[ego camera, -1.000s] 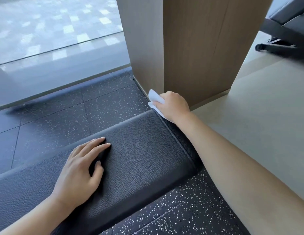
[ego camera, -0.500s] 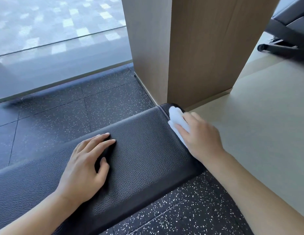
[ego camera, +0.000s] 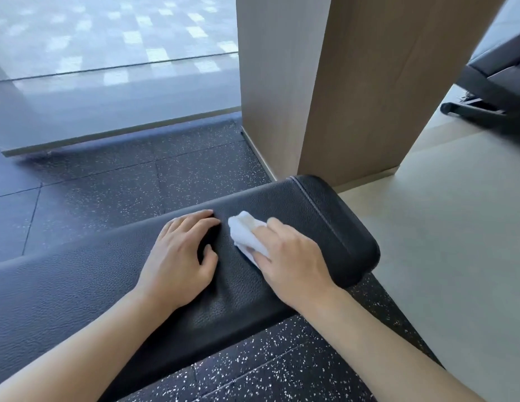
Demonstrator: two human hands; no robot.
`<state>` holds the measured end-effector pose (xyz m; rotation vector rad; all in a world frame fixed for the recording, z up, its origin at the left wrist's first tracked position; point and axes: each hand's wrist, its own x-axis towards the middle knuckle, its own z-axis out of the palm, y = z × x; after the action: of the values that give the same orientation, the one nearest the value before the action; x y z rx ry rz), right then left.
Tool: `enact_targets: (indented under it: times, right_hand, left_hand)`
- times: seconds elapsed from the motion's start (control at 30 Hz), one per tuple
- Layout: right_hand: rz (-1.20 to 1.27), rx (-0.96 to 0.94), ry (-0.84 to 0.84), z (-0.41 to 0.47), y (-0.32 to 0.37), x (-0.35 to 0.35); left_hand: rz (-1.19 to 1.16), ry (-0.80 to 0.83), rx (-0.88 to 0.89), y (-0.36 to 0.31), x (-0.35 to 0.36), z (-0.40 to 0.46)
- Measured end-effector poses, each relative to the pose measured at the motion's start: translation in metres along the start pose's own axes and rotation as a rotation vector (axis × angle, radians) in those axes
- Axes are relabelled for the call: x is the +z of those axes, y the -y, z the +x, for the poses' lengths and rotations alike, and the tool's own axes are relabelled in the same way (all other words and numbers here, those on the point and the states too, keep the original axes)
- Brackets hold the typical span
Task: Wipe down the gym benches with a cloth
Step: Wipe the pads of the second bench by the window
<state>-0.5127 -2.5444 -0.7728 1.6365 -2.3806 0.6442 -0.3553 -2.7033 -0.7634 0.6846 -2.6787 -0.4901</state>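
My right hand [ego camera: 290, 256] is pressed flat on the bench [ego camera: 79, 288], fingers closed down over a bunched white cloth [ego camera: 247, 233] that it has pinned against the black padding. The cloth pokes out ahead of my fingertips, toward the far edge of the pad. My left hand [ego camera: 180, 256] lies just beside it, palm down, fingers loosely spread and holding nothing; it looks like it is only bracing on the leather.

The relation that matters is the bench's long axis. The pad runs from its rounded end [ego camera: 351, 236] on my right, near the wooden pillar [ego camera: 369, 82], away to my lower left and out of the picture. The cloth sits a little inward of the stitched seam [ego camera: 319, 207] at that end, so nearly all the unwiped length, as I judge it, lies leftward, past my left hand. That hand is directly in the cloth's path: the two are close, with only a narrow strip of padding between cloth and fingers.

I would judge the next stroke has to travel along the pad to the left, and the right hand is the one to make it, since it has the cloth. The left hand would need to lift or slide ahead first.

A second bench [ego camera: 496, 68] shows dark at the upper right, well apart across the pale floor [ego camera: 441, 242].
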Motion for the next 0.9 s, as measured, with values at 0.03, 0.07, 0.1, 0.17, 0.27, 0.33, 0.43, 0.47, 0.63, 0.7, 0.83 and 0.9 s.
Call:
enact_targets:
  times: [0.03,0.07,0.1,0.17,0.27,0.33,0.43,0.47,0.63,0.7,0.83,0.9]
  right_hand:
    - [0.033,-0.029,-0.016,-0.019,-0.002,-0.005]
    - [0.053,-0.049,-0.04,-0.034,-0.011,-0.01]
    - [0.055,-0.046,-0.067,-0.045,-0.023,-0.016]
    - [-0.002,0.054,-0.142,-0.058,-0.052,-0.026]
    - [-0.077,0.313,-0.239,-0.057,-0.079,-0.031]
    - [-0.121,0.404,-0.263,-0.052,-0.074,-0.027]
    - [-0.145,0.416,-0.251,-0.049,-0.047,-0.023]
    - [-0.124,0.392,-0.24,-0.051,-0.036,-0.023]
    - [0.029,0.353,-0.156,-0.066,-0.012,-0.031]
    - [0.065,0.493,-0.173,-0.066,-0.025,-0.04]
    - [0.118,0.762,-0.236,-0.061,-0.059,-0.052]
    - [0.123,0.804,-0.261,-0.059,-0.066,-0.05]
  left_hand:
    - [-0.009,-0.005,0.004,0.001,0.001,0.0]
    - [-0.017,-0.01,0.006,0.002,0.001,0.0]
    - [-0.023,-0.014,0.006,0.002,0.001,-0.001]
    - [-0.03,-0.017,0.007,0.002,0.0,-0.001]
    - [-0.007,0.007,0.044,0.001,-0.001,-0.002]
    - [0.033,0.046,0.123,0.001,0.0,-0.003]
    - [0.066,0.132,0.215,0.0,-0.002,-0.004]
    - [0.088,0.17,0.221,-0.001,-0.004,-0.003]
    - [0.158,0.363,0.303,-0.024,-0.009,0.027]
    - [0.171,0.401,0.37,-0.049,0.001,0.048]
    - [0.177,0.431,0.419,-0.097,0.038,0.067]
    - [0.154,0.385,0.394,-0.099,0.048,0.065]
